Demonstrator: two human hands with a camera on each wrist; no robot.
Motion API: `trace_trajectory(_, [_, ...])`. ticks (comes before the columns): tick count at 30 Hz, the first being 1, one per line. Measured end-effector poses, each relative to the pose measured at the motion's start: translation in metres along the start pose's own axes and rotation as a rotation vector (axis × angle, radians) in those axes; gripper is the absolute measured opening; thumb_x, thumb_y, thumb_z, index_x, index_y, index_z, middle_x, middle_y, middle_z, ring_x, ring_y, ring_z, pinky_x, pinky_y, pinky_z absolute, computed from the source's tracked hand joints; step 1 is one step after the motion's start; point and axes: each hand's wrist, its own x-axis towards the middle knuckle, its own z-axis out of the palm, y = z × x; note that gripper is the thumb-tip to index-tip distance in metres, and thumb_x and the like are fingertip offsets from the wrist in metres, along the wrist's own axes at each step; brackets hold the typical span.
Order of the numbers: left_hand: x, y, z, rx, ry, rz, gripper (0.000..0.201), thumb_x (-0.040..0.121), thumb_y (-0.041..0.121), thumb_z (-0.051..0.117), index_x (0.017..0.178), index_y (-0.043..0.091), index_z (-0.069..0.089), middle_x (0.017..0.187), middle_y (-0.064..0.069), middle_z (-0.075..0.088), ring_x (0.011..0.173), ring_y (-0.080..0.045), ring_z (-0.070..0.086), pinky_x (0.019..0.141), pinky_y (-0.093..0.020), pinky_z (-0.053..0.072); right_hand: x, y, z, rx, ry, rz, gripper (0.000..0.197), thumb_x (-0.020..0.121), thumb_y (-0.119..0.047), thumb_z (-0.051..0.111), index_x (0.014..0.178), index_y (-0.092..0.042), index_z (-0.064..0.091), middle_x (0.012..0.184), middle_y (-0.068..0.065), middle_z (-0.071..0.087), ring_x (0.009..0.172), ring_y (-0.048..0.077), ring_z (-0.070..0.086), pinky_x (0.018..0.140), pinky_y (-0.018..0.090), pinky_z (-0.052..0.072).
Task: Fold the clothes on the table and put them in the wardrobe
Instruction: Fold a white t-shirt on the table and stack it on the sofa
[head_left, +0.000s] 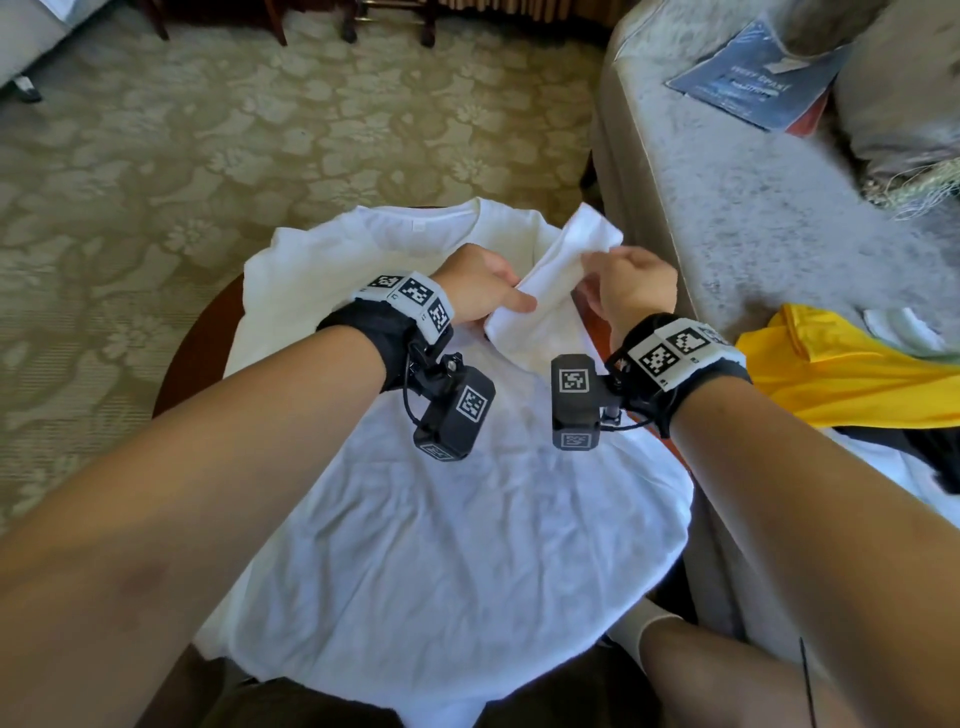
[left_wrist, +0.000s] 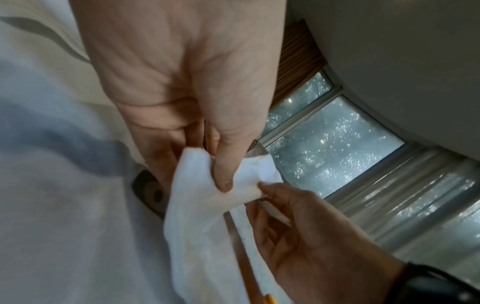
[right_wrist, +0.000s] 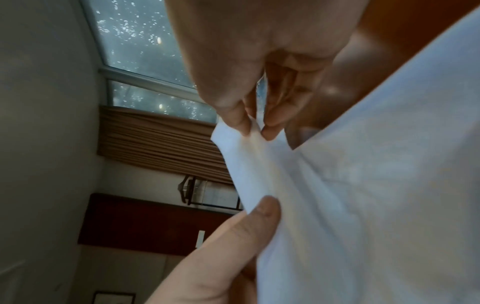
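A white T-shirt (head_left: 457, 519) lies spread over a small round wooden table (head_left: 202, 332), collar at the far side. Its right sleeve (head_left: 566, 260) is lifted off the table. My left hand (head_left: 483, 291) pinches the sleeve's near part between thumb and fingers. My right hand (head_left: 634, 286) pinches its upper edge. In the left wrist view the left hand's thumb (left_wrist: 223, 174) presses the white sleeve (left_wrist: 207, 205), with the right hand (left_wrist: 298, 226) just below. In the right wrist view the right hand (right_wrist: 254, 127) pinches the sleeve (right_wrist: 246, 164).
A grey sofa (head_left: 753, 218) stands right of the table with a blue booklet (head_left: 753, 78) on it. A yellow garment (head_left: 841, 374) and other clothes lie on its near seat. Patterned carpet (head_left: 208, 156) covers the floor to the left and beyond.
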Motion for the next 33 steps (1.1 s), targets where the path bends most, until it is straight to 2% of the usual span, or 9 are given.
trace_trajectory(3, [-0.005, 0.005, -0.001, -0.232, -0.009, -0.021, 0.016, 0.085, 0.014, 0.073, 0.077, 0.013, 0.059, 0.073, -0.002, 0.062, 0.064, -0.015, 0.062, 0.054, -0.024, 0.05, -0.004, -0.019, 0.012, 0.139, -0.008, -0.188, 0.01, 0.08, -0.012, 0.062, 0.075, -0.02, 0.058, 0.067, 0.0, 0.065, 0.062, 0.016, 0.064, 0.067, 0.035, 0.061])
trace_trajectory(5, [-0.009, 0.006, -0.004, -0.363, 0.004, -0.046, 0.012, 0.088, 0.009, 0.068, 0.084, 0.008, 0.057, 0.085, -0.009, 0.066, 0.073, -0.022, 0.068, 0.056, -0.028, 0.056, -0.006, -0.031, 0.026, 0.167, -0.105, -0.269, 0.011, 0.082, -0.01, 0.061, 0.076, -0.019, 0.058, 0.07, -0.001, 0.064, 0.068, 0.016, 0.063, 0.07, 0.035, 0.06])
trace_trajectory(8, [-0.017, -0.006, -0.015, -0.374, 0.005, -0.102, 0.016, 0.091, 0.003, 0.061, 0.106, 0.0, 0.059, 0.101, -0.018, 0.069, 0.089, -0.032, 0.07, 0.068, -0.04, 0.061, -0.013, -0.034, 0.048, 0.091, -0.386, -0.228, 0.019, 0.095, -0.005, 0.053, 0.1, -0.013, 0.069, 0.103, 0.006, 0.071, 0.097, 0.019, 0.068, 0.086, 0.032, 0.057])
trace_trajectory(11, [-0.025, -0.027, -0.026, -0.29, -0.016, -0.22, 0.017, 0.092, 0.002, 0.057, 0.107, -0.005, 0.06, 0.088, -0.022, 0.071, 0.073, -0.031, 0.072, 0.064, -0.041, 0.061, -0.013, -0.021, 0.057, 0.011, -0.38, -0.156, 0.027, 0.095, -0.006, 0.048, 0.113, -0.004, 0.068, 0.128, 0.023, 0.062, 0.122, 0.037, 0.056, 0.106, 0.047, 0.046])
trace_trajectory(17, [-0.026, -0.03, -0.033, -0.247, 0.05, -0.294, 0.011, 0.086, -0.004, 0.058, 0.095, -0.009, 0.062, 0.076, -0.021, 0.071, 0.062, -0.027, 0.072, 0.061, -0.036, 0.061, -0.008, 0.008, 0.028, -0.13, -0.262, -0.117, 0.029, 0.086, -0.014, 0.058, 0.113, -0.018, 0.07, 0.101, 0.003, 0.069, 0.096, 0.024, 0.068, 0.094, 0.044, 0.055])
trace_trajectory(22, [-0.03, -0.022, -0.028, -0.23, 0.04, -0.348, 0.021, 0.073, 0.004, 0.05, 0.089, -0.004, 0.061, 0.074, -0.02, 0.072, 0.065, -0.031, 0.073, 0.057, -0.031, 0.059, 0.0, 0.014, 0.006, -0.319, -0.36, -0.162, 0.04, 0.093, -0.012, 0.059, 0.131, -0.023, 0.062, 0.116, -0.002, 0.061, 0.095, 0.014, 0.063, 0.083, 0.025, 0.054])
trace_trajectory(27, [-0.027, -0.026, -0.032, -0.172, 0.267, -0.285, 0.015, 0.076, -0.003, 0.045, 0.079, -0.001, 0.06, 0.061, -0.017, 0.069, 0.051, -0.026, 0.069, 0.038, -0.021, 0.045, -0.007, 0.02, 0.009, -0.533, -0.448, -0.19, 0.052, 0.088, -0.01, 0.06, 0.138, -0.027, 0.056, 0.142, -0.001, 0.051, 0.129, 0.022, 0.051, 0.111, 0.037, 0.041])
trace_trajectory(30, [-0.027, -0.035, -0.032, -0.173, 0.252, -0.312, 0.011, 0.083, -0.004, 0.048, 0.077, 0.001, 0.055, 0.06, -0.016, 0.068, 0.049, -0.024, 0.068, 0.041, -0.023, 0.047, -0.012, 0.02, 0.007, -0.487, -0.449, -0.148, 0.059, 0.08, -0.013, 0.065, 0.137, -0.025, 0.056, 0.139, 0.0, 0.054, 0.126, 0.024, 0.054, 0.108, 0.042, 0.045])
trace_trajectory(33, [-0.031, -0.037, -0.029, -0.19, 0.267, -0.315, 0.012, 0.085, -0.002, 0.05, 0.074, 0.001, 0.054, 0.062, -0.015, 0.068, 0.05, -0.021, 0.068, 0.045, -0.025, 0.05, -0.014, 0.017, -0.006, -0.393, -0.388, -0.127, 0.052, 0.088, -0.009, 0.065, 0.138, -0.022, 0.056, 0.119, -0.005, 0.06, 0.112, 0.018, 0.058, 0.1, 0.03, 0.047])
